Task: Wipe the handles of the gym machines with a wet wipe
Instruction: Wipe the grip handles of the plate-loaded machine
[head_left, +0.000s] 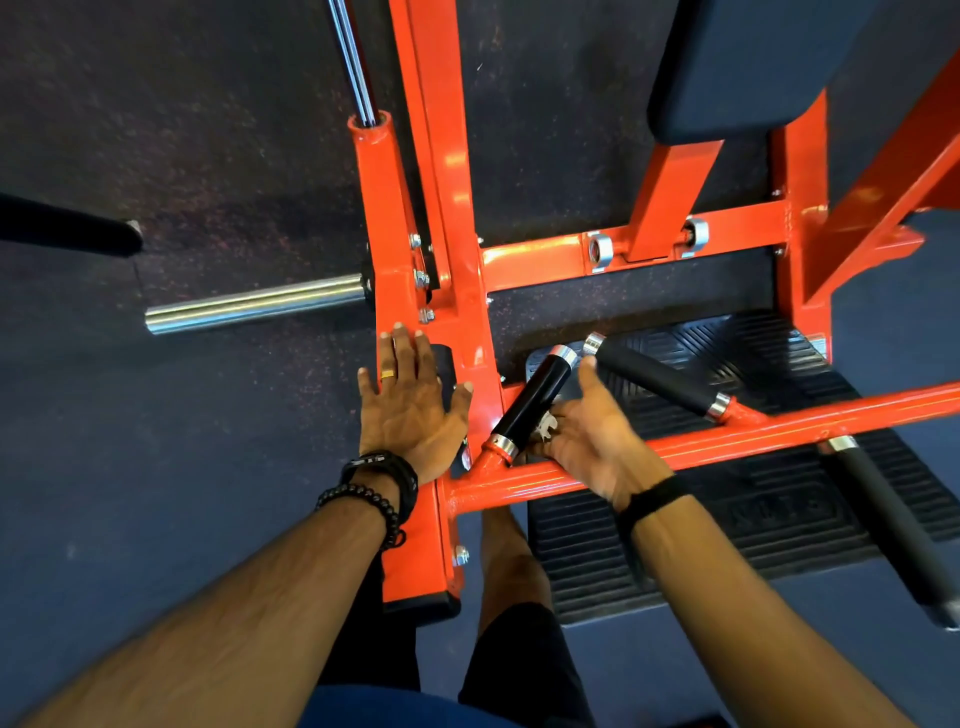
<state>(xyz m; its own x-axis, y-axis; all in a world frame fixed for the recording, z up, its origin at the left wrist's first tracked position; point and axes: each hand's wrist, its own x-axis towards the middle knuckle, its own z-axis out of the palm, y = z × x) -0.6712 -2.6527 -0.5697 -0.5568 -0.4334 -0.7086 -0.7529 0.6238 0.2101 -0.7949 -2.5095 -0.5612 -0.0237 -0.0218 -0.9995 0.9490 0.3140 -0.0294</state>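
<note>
An orange gym machine (447, 218) fills the middle of the head view. A glossy black handle (532, 400) with silver end caps angles up from the orange crossbar (727, 441). My left hand (410, 405) lies flat with straight fingers on the orange upright beam, left of that handle. My right hand (592, 436) reaches under the handle's right side, thumb up, with a crumpled white wet wipe (546, 427) between its fingers and the handle. A second foam-covered handle (657, 376) points up-left just right of my thumb. A third handle (893, 525) runs down the right edge.
A ribbed black foot plate (727, 519) lies under the crossbar. A chrome weight peg (254, 304) sticks out left of the beam, and a black bar end (67, 228) enters from the far left. A dark seat pad (753, 62) is at top right. My leg (509, 566) stands below the crossbar.
</note>
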